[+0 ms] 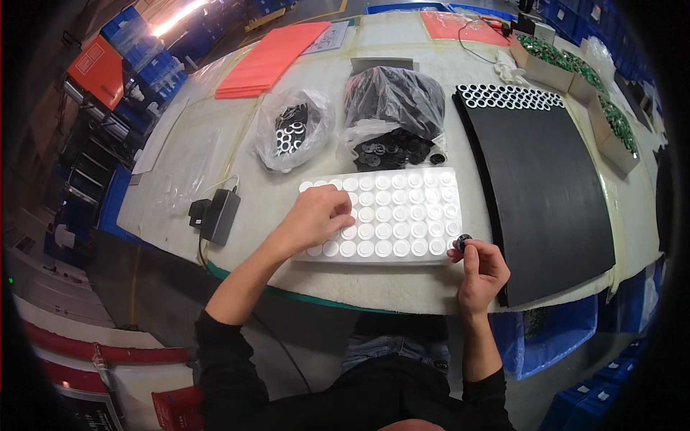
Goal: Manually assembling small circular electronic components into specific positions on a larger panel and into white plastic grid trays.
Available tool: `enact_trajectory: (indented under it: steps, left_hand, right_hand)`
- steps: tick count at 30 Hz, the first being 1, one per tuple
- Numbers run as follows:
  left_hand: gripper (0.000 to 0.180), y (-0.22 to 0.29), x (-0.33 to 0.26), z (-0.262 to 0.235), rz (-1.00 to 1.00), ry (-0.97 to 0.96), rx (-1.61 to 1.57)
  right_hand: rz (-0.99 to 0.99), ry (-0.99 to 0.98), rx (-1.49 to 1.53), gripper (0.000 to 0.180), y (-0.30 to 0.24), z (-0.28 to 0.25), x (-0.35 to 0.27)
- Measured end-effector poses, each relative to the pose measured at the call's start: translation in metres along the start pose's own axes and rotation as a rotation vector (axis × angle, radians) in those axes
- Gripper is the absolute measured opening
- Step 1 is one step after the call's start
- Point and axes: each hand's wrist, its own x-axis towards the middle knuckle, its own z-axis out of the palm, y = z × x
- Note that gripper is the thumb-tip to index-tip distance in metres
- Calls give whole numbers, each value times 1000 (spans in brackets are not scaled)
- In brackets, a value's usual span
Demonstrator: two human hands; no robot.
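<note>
A white sheet (384, 261) with rows of round white pieces lies in front of me on the table. Over its left part my left hand (316, 215) rests with fingers curled and closed together. Its fingertips touch the round pieces, and whatever they may hold is hidden. Just off the sheet's right end, my right hand (481, 271) pinches a small round black disc (464, 242) between thumb and fingers. Beyond the sheet, a carton partly covered by a dark bag holds several black discs (394, 149). Left of it sits a clear plastic bag (316, 118) with black and white rings inside.
Stacked black foam sheets (543, 194) lie at the right, with white-rimmed black rings (507, 96) along their far end. Cartons of green circuit boards (550, 56) stand behind. A black power adapter (221, 217) is at the left, salmon sheets (277, 57) farther back. A blue bin (553, 341) sits below the table edge.
</note>
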Motion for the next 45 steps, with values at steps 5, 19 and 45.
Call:
enact_trajectory:
  steps: [5,19,45]
  left_hand:
    - [13,12,-6,13,244,129,431]
    - [9,12,-6,20,278,209,464]
    - [9,106,-72,110,-95,391,-1016]
  right_hand:
    - [11,3,-15,10,1,0,-1]
    - [10,-8,3,10,1,-1,-2]
    - [522,-153,200,18,-24,4,-41]
